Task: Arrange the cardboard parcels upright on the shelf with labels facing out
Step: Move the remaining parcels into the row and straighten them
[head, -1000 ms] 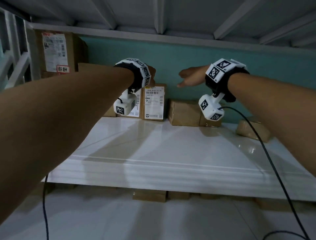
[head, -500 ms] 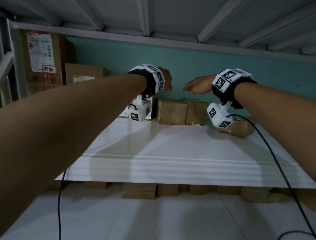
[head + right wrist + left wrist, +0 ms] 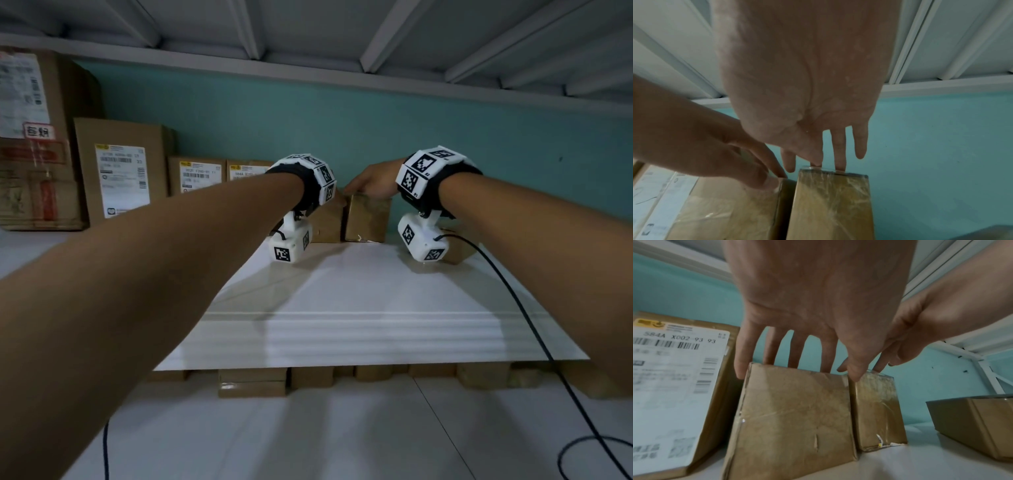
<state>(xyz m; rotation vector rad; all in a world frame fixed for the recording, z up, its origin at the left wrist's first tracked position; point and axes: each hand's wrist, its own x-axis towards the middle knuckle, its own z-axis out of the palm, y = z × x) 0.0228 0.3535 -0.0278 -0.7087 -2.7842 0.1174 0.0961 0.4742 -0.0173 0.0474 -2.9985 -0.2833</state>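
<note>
Nearest, at the bottom of the head view, a row of brown cardboard boxes [image 3: 251,382] peeks out from under the glossy white shelf board [image 3: 359,301], and a black cable [image 3: 534,329] trails down the right side of the frame from the white wrist camera. Both bare forearms reach up across the board toward its back edge, each with a black band carrying black-and-white marker tiles.

At centre frame two small plain brown cardboard parcels stand upright side by side against the teal wall [image 3: 342,113], touching or nearly so. The left hand [image 3: 813,308] comes down onto the wider plain brown parcel [image 3: 795,412]: its fingers are straight and fanned apart, fingertips [image 3: 741,368] touching the parcel's top edge, thumb at the seam between the two. The right hand [image 3: 801,91] is also spread with straight fingers, resting on the top of the narrower tape-wrapped brown parcel [image 3: 834,206]. Neither parcel shows a label on its front face.

At the lower right of the left wrist view a low brown cardboard box [image 3: 974,425] lies flat on the board. Further left along the wall, upright brown cartons with white printed shipping labels [image 3: 124,180] face outward, growing taller toward the upper left of the frame
</note>
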